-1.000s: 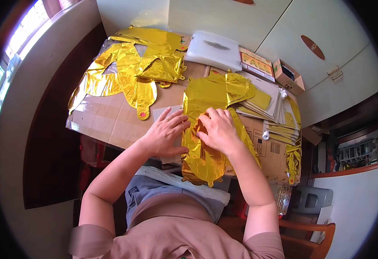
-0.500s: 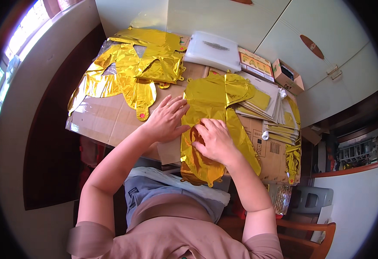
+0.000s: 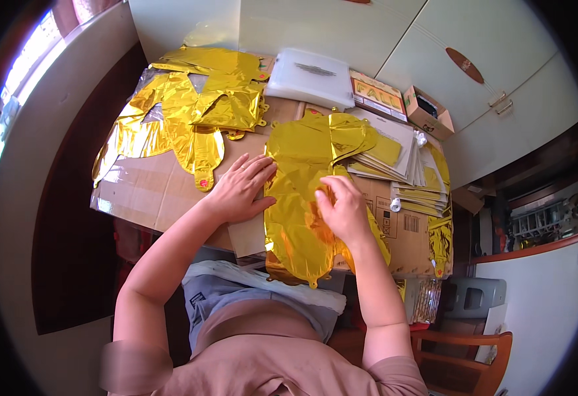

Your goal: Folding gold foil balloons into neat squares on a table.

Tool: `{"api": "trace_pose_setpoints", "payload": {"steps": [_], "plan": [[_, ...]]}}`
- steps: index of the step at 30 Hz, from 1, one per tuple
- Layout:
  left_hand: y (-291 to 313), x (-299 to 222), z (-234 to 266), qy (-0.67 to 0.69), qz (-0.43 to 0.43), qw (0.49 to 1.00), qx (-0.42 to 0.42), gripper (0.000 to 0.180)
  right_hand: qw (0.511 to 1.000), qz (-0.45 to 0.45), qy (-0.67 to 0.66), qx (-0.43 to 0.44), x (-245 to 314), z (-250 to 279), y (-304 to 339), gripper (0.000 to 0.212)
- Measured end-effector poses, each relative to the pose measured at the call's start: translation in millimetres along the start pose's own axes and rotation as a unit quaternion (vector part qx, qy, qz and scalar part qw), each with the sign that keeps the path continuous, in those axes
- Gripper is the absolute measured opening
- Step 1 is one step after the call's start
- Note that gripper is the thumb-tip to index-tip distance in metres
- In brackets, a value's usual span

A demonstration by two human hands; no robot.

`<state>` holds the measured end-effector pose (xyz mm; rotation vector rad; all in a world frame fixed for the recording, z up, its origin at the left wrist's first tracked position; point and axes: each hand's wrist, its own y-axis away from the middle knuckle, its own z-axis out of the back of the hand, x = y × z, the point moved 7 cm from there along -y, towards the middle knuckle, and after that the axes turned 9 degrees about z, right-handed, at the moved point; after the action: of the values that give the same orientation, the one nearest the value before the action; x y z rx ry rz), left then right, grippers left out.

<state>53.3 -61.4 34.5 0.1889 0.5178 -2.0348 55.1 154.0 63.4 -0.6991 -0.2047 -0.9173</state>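
A flat, uninflated gold foil balloon (image 3: 292, 158) lies partly folded on the cardboard, its lower end hanging over the near edge. My left hand (image 3: 239, 188) rests palm down along its left side, with the fingers stretched out and the fingertips on the foil. Above the balloon's middle, my right hand (image 3: 345, 208) is curled, thumb and fingers drawn together at the edge of the upper foil layer. The fingers partly hide what is between them. A folded flap (image 3: 352, 135) of the balloon lies at its upper right.
More gold foil balloons (image 3: 190, 119) spread over the far left. A white plastic box (image 3: 312, 79), a printed carton (image 3: 378, 96) and a small open box (image 3: 427, 112) line the back. Stacked flat packs (image 3: 408, 158) lie at the right. A wooden chair (image 3: 460, 340) stands nearby.
My right hand has moved right across the foil to the upper layer's edge, its fingers drawing closer together. My left hand stays on the left side. The whole view has shifted slightly.
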Motion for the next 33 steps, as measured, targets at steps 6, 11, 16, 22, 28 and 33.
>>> {"api": "trace_pose_setpoints", "payload": {"steps": [6,11,16,22,28,33], "plan": [[-1,0,1,0.010,-0.004,1.000,-0.003,0.070,0.997,-0.008,0.076,-0.032,-30,9,-5,0.026],[0,2,-1,0.020,-0.004,1.000,0.001,0.067,0.999,-0.012,0.031,-0.004,-36,-3,-11,0.027],[0,1,0,0.022,-0.005,1.000,0.001,0.066,1.000,-0.007,0.019,0.003,-29,-13,-13,0.027],[1,2,-2,0.000,-0.002,1.000,-0.002,0.067,0.999,0.001,0.040,0.011,-28,-17,-14,0.026],[-1,3,-3,-0.035,0.004,0.999,-0.010,0.069,0.996,0.009,0.091,0.023,-18,-12,-12,0.029],[-1,6,-6,-0.047,0.016,0.999,-0.006,0.070,0.991,0.096,0.079,0.045,28,-12,-11,0.033]]}}
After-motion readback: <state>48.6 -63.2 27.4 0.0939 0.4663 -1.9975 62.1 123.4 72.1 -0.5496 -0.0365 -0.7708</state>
